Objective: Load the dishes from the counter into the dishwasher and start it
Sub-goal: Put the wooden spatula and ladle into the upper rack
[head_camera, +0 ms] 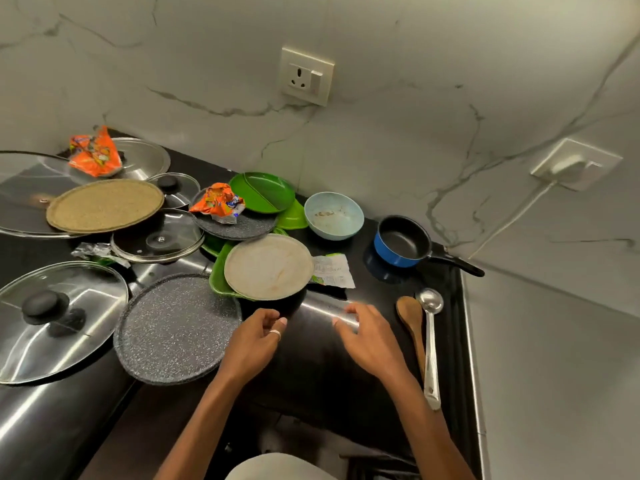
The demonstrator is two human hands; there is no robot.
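Dishes crowd a black counter (311,368). A cream plate (268,266) rests on a dark bowl and a green tray (218,275). A grey speckled plate (176,329) lies to its left, near the front. Behind stand a green divided plate (263,190), a pale blue bowl (334,214) and a blue saucepan (401,242). A wooden spoon (412,323) and a steel ladle (430,344) lie at the right. My left hand (256,341) hovers just below the cream plate, fingers curled and holding nothing. My right hand (367,337) hovers beside it, fingers apart and blurred.
Several glass and steel lids (52,317) cover the left side, with a tan round mat (104,205) and another speckled plate (239,223). Orange wrappers (95,152) and a paper slip (334,270) lie among them. The counter's right edge meets a marble wall with two sockets (306,76).
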